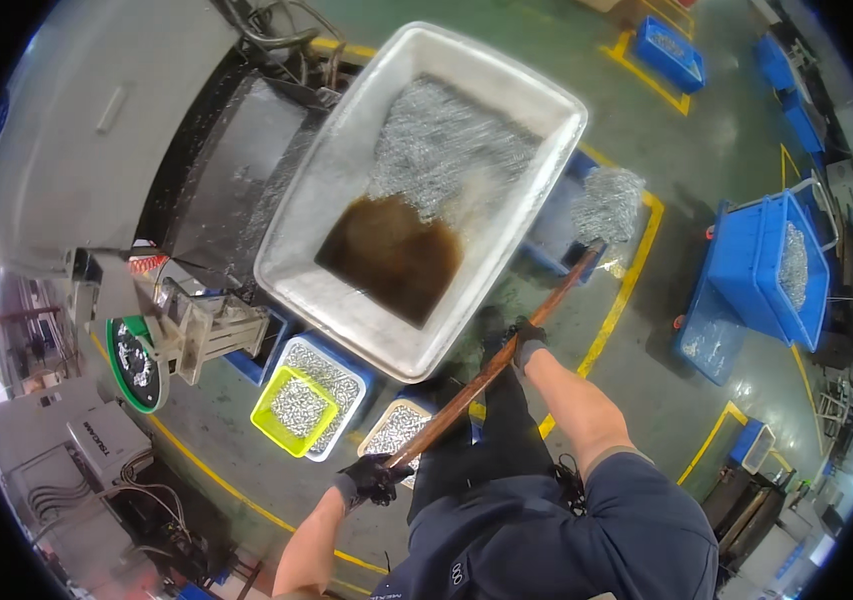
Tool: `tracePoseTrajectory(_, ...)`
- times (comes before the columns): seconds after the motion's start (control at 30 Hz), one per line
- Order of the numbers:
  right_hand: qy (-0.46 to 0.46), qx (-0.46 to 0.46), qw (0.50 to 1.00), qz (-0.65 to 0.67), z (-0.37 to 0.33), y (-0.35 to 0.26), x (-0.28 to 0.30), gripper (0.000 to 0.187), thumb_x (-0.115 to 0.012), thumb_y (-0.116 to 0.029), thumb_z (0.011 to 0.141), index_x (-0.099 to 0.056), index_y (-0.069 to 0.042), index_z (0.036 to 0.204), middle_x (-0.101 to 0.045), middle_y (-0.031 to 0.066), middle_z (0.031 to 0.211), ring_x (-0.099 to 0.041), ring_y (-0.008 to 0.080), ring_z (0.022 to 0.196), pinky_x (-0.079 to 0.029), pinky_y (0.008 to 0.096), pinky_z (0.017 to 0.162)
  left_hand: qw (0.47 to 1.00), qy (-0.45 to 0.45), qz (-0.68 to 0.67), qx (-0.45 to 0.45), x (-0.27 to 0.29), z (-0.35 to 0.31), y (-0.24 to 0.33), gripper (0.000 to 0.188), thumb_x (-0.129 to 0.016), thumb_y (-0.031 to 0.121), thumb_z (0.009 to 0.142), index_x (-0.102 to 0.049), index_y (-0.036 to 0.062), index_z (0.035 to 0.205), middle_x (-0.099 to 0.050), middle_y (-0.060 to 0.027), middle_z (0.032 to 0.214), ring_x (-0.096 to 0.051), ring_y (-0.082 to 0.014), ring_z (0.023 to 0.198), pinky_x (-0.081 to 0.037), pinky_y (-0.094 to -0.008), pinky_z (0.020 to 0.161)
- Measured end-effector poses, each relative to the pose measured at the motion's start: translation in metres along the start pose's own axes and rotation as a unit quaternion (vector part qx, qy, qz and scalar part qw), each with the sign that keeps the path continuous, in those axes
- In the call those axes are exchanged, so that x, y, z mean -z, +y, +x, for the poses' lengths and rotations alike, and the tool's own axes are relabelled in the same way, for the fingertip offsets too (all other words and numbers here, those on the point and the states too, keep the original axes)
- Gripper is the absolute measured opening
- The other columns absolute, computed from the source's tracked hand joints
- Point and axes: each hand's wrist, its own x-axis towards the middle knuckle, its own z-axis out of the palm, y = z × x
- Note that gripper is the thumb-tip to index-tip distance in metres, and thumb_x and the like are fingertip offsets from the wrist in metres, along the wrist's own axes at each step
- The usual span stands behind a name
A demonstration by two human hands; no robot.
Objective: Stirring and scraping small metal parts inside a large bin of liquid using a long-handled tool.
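The wooden pole (476, 385) slants across the person's front, its long axis running from low on the left to up on the right, past the near right corner of the white tub (296, 270). At its far end is a clump of silvery shavings (608, 203), ahead of both hands and just outside the tub's right wall, beside the blue trolley (546, 235). The shavings hide the end of the pole, so I cannot tell what kind of head it has, or whether the clump rests on it.

The right hand (528, 338) is the nearer one to the clump and to the tub; it is wrapped around the upper part of the pole. The left hand (371, 480), gripping near the bottom end, sits close to the tan bin (395, 428) of small metal pieces. Both wear dark gloves, fingers closed on the wood, the two well apart.
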Motion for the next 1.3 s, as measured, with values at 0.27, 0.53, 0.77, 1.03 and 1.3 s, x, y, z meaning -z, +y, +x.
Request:
tracePoseTrajectory(0.27, 0.129, 0.098, 0.947, -0.276, 0.044, -0.012, 0.006, 0.036, -0.075, -0.020, 0.075, -0.057, -0.002, 0.101, -0.062, 0.0124, 0.075, -0.060, 0.0236, 0.063, -0.049, 0.0402, 0.053, 0.991, -0.106, -0.043, 0.066, -0.021, 0.062, 0.034, 0.028, -0.059, 0.030, 0.092, -0.064, 0.0045, 0.103, -0.052, -0.0061, 0.055, -0.048, -0.0162, 0.046, -0.039, -0.0283, 0.045)
tracePoseTrajectory(0.53, 0.103, 0.072, 0.963, -0.239, -0.026, -0.051, 0.015, 0.034, -0.073, -0.015, 0.073, -0.058, -0.001, 0.100, -0.062, 0.0140, 0.084, -0.061, 0.0250, 0.064, -0.051, 0.0393, 0.057, 0.992, -0.120, 0.024, 0.014, -0.030, 0.010, 0.032, 0.038, -0.051, 0.038, 0.096, -0.066, 0.0121, 0.120, -0.047, -0.0005, 0.056, -0.045, -0.0111, 0.049, -0.037, -0.0257, 0.047)
tracePoseTrajectory(0.77, -0.078, -0.083, 0.992, -0.058, -0.085, -0.065, 0.017, 0.021, -0.060, -0.017, 0.082, -0.059, 0.000, 0.096, -0.062, 0.0126, 0.082, -0.061, 0.0278, 0.066, -0.052, 0.0391, 0.059, 0.997, 0.005, 0.074, -0.008, -0.015, -0.035, 0.001, 0.035, -0.068, 0.038, 0.088, -0.067, 0.0090, 0.107, -0.058, -0.0026, 0.064, -0.056, -0.0108, 0.053, -0.046, -0.0289, 0.050)
tracePoseTrajectory(1.03, -0.354, -0.008, 0.933, -0.066, -0.169, 0.000, -0.044, 0.014, -0.064, -0.020, 0.083, -0.061, -0.007, 0.090, -0.062, 0.0117, 0.077, -0.061, 0.0284, 0.071, -0.052, 0.0417, 0.068, 0.959, 0.204, 0.189, -0.061, 0.024, -0.109, -0.098, 0.041, -0.067, 0.045, 0.085, -0.066, 0.0087, 0.103, -0.066, -0.0045, 0.074, -0.063, -0.0134, 0.062, -0.051, -0.0318, 0.058)
tracePoseTrajectory(1.3, -0.387, -0.208, 0.898, -0.008, -0.237, 0.115, -0.158, 0.012, -0.060, -0.018, 0.084, -0.056, -0.006, 0.082, -0.057, 0.0130, 0.072, -0.058, 0.0321, 0.066, -0.053, 0.0483, 0.065, 0.791, 0.494, 0.358, -0.043, 0.036, -0.211, -0.120, 0.034, -0.063, 0.042, 0.082, -0.069, 0.0143, 0.100, -0.069, -0.0152, 0.080, -0.067, -0.0349, 0.069, -0.054, -0.0451, 0.067)
